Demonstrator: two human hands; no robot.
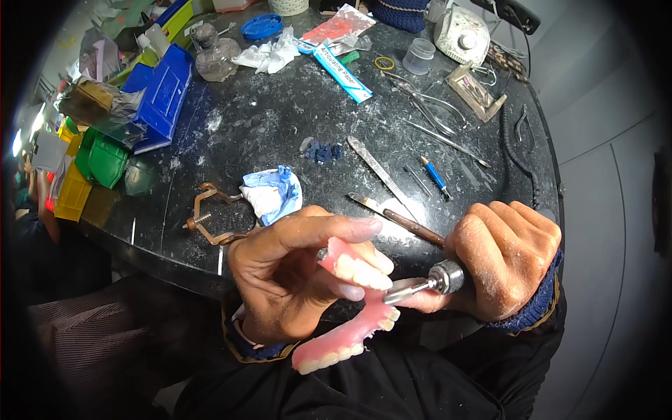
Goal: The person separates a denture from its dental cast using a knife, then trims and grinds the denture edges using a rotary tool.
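Observation:
My left hand (283,262) grips a pink denture (353,327) with white teeth, fingers and thumb closed around its upper end. The other end of the arch hangs down over my lap. In my right hand (505,260), closed in a fist, is a rotary handpiece (448,276) whose metal bur points left. The bur's tip appears to touch the denture's pink base near a gap in the teeth. Beyond my left hand lie a white plaster cast (262,201) with blue material on it and a brass-coloured articulator frame (203,218).
Past my hands on the dusty black table (259,133) lie a wooden-handled knife (413,224), a metal spatula (378,171), a blue pencil (435,178), dark blue scraps (323,150) and pliers (427,108). Blue bins (164,101) stand left; a white control box (463,36) is far right.

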